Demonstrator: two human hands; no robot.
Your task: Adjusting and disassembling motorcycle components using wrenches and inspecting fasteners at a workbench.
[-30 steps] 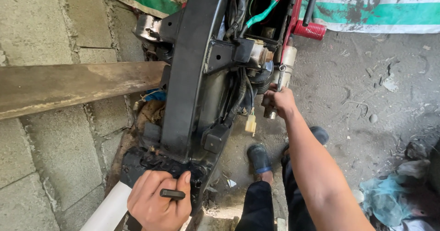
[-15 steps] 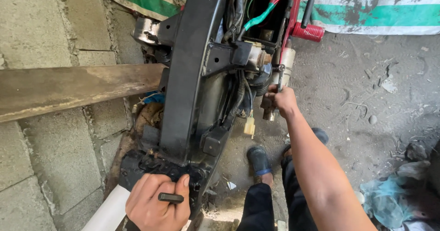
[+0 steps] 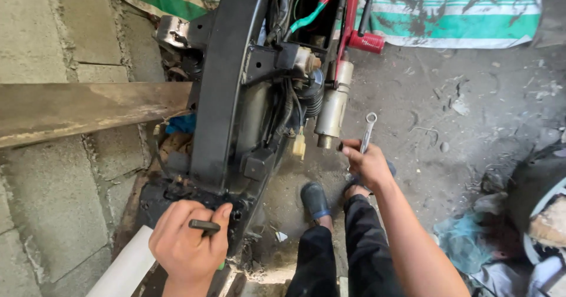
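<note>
A black motorcycle frame (image 3: 227, 91) stands upright in front of me, with wires, a white connector (image 3: 299, 145) and a silver shock absorber (image 3: 331, 111) on its right side. My left hand (image 3: 188, 247) grips a dark bar-shaped tool handle (image 3: 204, 226) pressed against the frame's lower end. My right hand (image 3: 367, 162) holds a silver ring spanner (image 3: 368, 129) just right of the shock's bottom end, apart from it. My legs in black trousers and dark shoes (image 3: 314, 200) are below.
A wooden plank (image 3: 82, 108) juts out from the left against a concrete block wall (image 3: 47, 203). A green striped cloth (image 3: 454, 8) lies at the top. A red part (image 3: 365, 40) hangs by the frame. Rags and a tyre (image 3: 536, 197) lie at right on the dirty concrete floor.
My right hand has come away from the shock absorber's lower end and now holds the spanner free to its right. My left hand stays on the tool handle.
</note>
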